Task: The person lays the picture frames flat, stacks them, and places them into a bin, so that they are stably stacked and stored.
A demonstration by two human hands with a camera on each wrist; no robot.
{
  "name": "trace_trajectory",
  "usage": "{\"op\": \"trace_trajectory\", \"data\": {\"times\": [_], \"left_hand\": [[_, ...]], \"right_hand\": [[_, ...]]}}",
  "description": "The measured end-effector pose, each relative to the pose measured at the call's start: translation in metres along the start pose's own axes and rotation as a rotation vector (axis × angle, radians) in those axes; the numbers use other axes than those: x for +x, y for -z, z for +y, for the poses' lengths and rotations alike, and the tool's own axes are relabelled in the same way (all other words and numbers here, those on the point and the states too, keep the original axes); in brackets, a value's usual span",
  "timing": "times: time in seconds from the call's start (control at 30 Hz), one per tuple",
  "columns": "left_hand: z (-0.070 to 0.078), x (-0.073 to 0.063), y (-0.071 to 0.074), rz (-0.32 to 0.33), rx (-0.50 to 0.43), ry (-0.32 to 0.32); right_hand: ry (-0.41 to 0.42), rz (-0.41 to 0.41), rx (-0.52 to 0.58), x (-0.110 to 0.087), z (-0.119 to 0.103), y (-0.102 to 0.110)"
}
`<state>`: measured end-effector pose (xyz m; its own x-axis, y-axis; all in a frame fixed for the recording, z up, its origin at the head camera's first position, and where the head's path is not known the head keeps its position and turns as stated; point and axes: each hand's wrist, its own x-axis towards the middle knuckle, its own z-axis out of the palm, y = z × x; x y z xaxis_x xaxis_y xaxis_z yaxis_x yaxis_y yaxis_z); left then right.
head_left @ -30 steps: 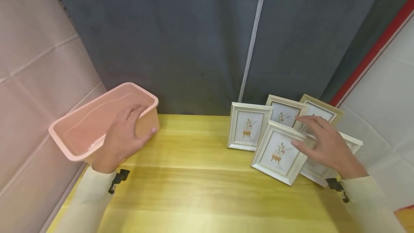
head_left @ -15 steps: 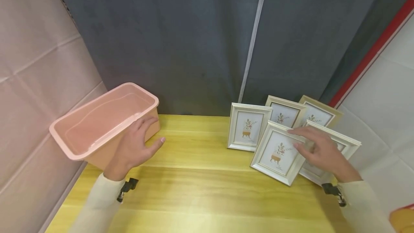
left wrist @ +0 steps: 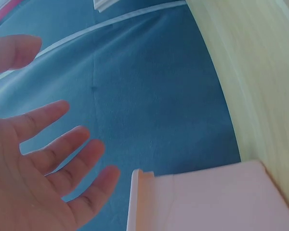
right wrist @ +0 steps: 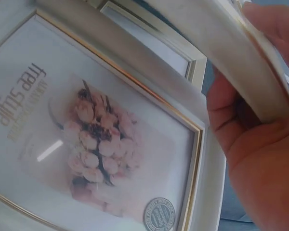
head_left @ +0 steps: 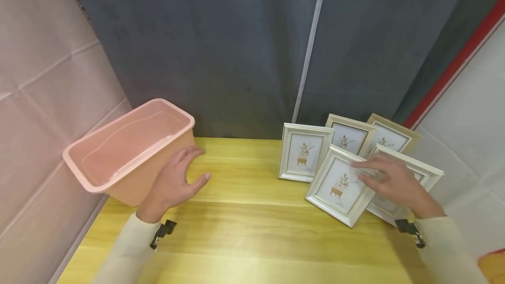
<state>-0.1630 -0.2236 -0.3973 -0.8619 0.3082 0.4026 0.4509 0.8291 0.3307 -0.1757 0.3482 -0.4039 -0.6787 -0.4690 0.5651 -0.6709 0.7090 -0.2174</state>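
My right hand (head_left: 394,183) pinches the upper right edge of the front white picture frame (head_left: 339,187), which leans back and shows a potted-plant print. In the right wrist view, thumb and fingers lie on either side of the held picture frame (right wrist: 231,57). Close beside it is another white picture frame (right wrist: 101,134) with a flower print and "free style" lettering. My left hand (head_left: 173,185) holds nothing, thumb and fingers spread, in front of the pink plastic bin (head_left: 158,165). The left wrist view shows the left palm (left wrist: 33,178) and the bin's wall (left wrist: 212,202).
Several more picture frames stand behind and beside the held one, including a white frame (head_left: 305,152) at left and a beige frame (head_left: 394,133) at back right. A dark grey curtain (head_left: 217,56) hangs behind the yellow wooden table (head_left: 244,240). White cloth walls flank both sides.
My left hand has drawn back from over the bin's rim, down and to the right. My right hand has lowered from above the frames and taken hold of the front one's edge.
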Motion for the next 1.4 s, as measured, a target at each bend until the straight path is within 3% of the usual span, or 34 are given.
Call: {"op": "trace_trajectory", "data": {"times": [0.43,0.63,0.77,0.87,0.97,1.17,1.4], "left_hand": [[0.022,0.005,-0.025,-0.044,-0.072,-0.053],[0.033,0.001,-0.033,-0.075,-0.124,-0.066],[0.041,0.002,-0.039,-0.104,-0.174,-0.066],[0.048,0.004,-0.042,-0.106,-0.221,-0.078],[0.056,0.006,-0.046,-0.103,-0.291,-0.096],[0.070,0.011,-0.060,-0.102,-0.441,-0.134],[0.085,0.021,-0.082,-0.189,-0.645,-0.155]], "right_hand": [[-0.070,0.069,0.027,0.002,-0.014,0.002],[-0.072,0.071,0.136,0.004,-0.029,0.007],[-0.029,0.131,0.251,0.008,-0.038,0.006],[0.030,0.196,0.332,0.013,-0.046,0.002],[0.028,0.224,0.401,0.015,-0.054,-0.002],[0.008,0.219,0.494,0.022,-0.066,-0.013],[0.042,0.187,0.592,0.031,-0.077,-0.034]]}}
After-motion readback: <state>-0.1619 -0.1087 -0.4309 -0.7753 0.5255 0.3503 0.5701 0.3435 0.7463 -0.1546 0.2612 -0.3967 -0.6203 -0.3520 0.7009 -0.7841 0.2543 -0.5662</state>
